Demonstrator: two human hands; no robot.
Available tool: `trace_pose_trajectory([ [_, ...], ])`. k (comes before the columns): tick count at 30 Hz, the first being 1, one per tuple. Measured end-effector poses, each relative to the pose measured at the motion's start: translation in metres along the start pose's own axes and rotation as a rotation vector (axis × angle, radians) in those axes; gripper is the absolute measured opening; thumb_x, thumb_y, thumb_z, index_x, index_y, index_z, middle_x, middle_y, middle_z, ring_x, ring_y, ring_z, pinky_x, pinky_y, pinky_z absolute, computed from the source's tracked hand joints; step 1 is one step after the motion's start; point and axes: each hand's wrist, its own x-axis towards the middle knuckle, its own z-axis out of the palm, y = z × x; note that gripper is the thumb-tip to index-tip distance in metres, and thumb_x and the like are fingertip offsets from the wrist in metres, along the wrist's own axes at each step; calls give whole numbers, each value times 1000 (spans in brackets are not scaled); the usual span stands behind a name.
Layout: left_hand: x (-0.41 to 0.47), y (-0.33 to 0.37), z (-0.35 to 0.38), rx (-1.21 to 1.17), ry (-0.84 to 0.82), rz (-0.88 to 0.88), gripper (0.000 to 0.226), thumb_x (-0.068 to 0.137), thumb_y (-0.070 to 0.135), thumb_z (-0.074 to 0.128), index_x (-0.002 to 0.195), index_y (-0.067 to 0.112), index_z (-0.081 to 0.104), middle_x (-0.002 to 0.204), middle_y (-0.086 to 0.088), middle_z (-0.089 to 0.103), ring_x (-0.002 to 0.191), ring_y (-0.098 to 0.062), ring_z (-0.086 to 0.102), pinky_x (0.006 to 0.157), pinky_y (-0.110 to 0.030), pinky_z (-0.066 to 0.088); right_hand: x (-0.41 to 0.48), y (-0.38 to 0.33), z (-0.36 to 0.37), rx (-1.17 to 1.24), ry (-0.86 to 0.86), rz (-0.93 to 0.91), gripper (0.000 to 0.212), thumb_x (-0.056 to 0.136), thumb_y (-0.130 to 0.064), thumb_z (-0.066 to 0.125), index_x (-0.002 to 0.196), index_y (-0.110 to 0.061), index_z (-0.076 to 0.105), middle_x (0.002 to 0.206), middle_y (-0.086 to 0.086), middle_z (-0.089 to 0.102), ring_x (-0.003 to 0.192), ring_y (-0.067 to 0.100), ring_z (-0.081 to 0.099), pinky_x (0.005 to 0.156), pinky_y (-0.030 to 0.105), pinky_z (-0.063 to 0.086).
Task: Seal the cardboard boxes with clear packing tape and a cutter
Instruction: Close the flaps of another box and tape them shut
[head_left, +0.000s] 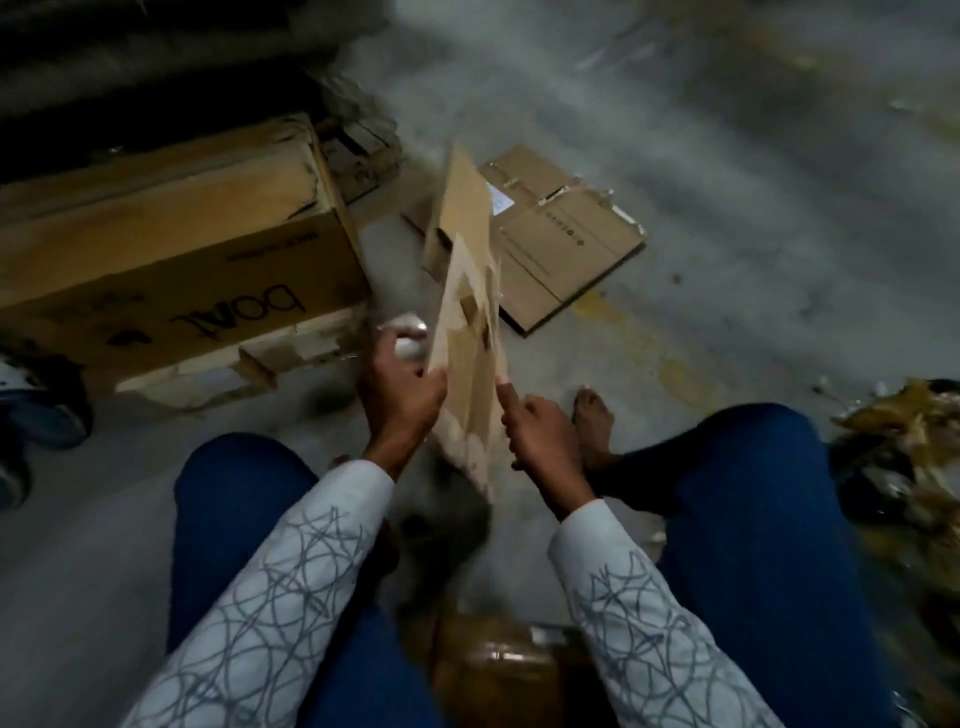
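Note:
A flattened cardboard box (465, 291) stands almost on edge between my knees, tilted away from me and blurred. My left hand (400, 395) grips its left edge, fingers curled round the board. My right hand (540, 431) is on its right side, fingers curled, with the thumb or a finger lying up along the board's edge. Something white and shiny (410, 338), perhaps tape, shows just beyond my left hand; I cannot tell what it is. No cutter shows clearly.
A big brown box printed "boat" (171, 260) lies on the concrete floor at left. Another flattened carton (561, 244) lies flat beyond the held one. Crumpled brown tape waste (904, 447) sits at right, a taped brown parcel (498, 670) under my lap, a shoe (47, 410) at far left.

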Motion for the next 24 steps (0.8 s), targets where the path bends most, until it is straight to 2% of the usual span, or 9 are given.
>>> trace_pose_trajectory([
  [3, -54, -22, -12, -28, -33, -17, 41, 77, 13, 84, 101, 32, 57, 100, 10, 68, 87, -8, 72, 68, -30, 63, -37, 7, 0, 360, -152, 55, 58, 82, -79, 54, 109, -28, 58, 119, -1, 61, 102, 19, 61, 83, 52, 60],
  [6, -82, -45, -15, -36, 3, -57, 39, 65, 22, 90, 86, 37, 61, 84, 11, 73, 74, -5, 72, 68, -36, 63, -51, 10, 13, 443, -220, 94, 69, 81, -70, 66, 131, -26, 49, 122, -5, 56, 99, 12, 57, 86, 55, 57],
  [9, -87, -77, -11, -39, -1, -112, 44, 49, 45, 89, 83, 40, 62, 81, 9, 73, 76, -11, 73, 71, -39, 63, -51, 28, 37, 441, -213, 142, 68, 78, -65, 71, 128, -22, 54, 120, 0, 63, 104, 24, 62, 91, 56, 55],
  [11, -94, -82, -18, -51, -24, -173, 48, 44, 48, 92, 81, 38, 63, 80, 6, 73, 77, -15, 72, 71, -35, 62, -30, 61, 57, 410, -210, 154, 94, 62, -81, 70, 134, -24, 53, 128, 5, 62, 114, 32, 60, 89, 58, 55],
  [13, -98, -79, -24, -44, -38, -222, 46, 49, 41, 97, 79, 29, 64, 78, 6, 72, 76, -12, 69, 69, -26, 57, -16, 81, 72, 349, -176, 173, 124, 40, -97, 64, 142, -28, 49, 138, 6, 58, 121, 36, 57, 89, 60, 54],
  [16, -101, -80, -28, -100, -74, -289, 50, 47, 48, 96, 80, 24, 69, 81, 5, 74, 78, -12, 71, 73, -32, 61, -31, 71, 70, 404, -226, 212, 117, 42, -95, 65, 137, -28, 55, 133, 5, 57, 118, 40, 56, 75, 61, 57],
  [20, -99, -86, -29, -234, -98, -430, 46, 49, 37, 99, 82, 19, 72, 82, -5, 77, 80, -23, 76, 78, -47, 63, -17, 82, 73, 323, -169, 177, 121, 43, -97, 61, 139, -24, 55, 135, 8, 61, 118, 36, 59, 100, 56, 49],
  [22, -94, -89, -30, -212, -30, -452, 46, 50, 33, 98, 84, 19, 70, 86, -5, 76, 81, -23, 74, 78, -43, 63, -2, 93, 77, 241, -112, 173, 120, 48, -94, 53, 140, -18, 53, 137, 12, 60, 121, 37, 58, 104, 53, 46],
  [24, -91, -88, -31, -166, 42, -440, 50, 51, 34, 97, 90, 20, 69, 92, -5, 74, 82, -21, 72, 75, -37, 63, -9, 83, 64, 150, -70, 157, 102, 61, -82, 46, 134, -13, 59, 133, 17, 61, 119, 39, 58, 104, 49, 46],
])
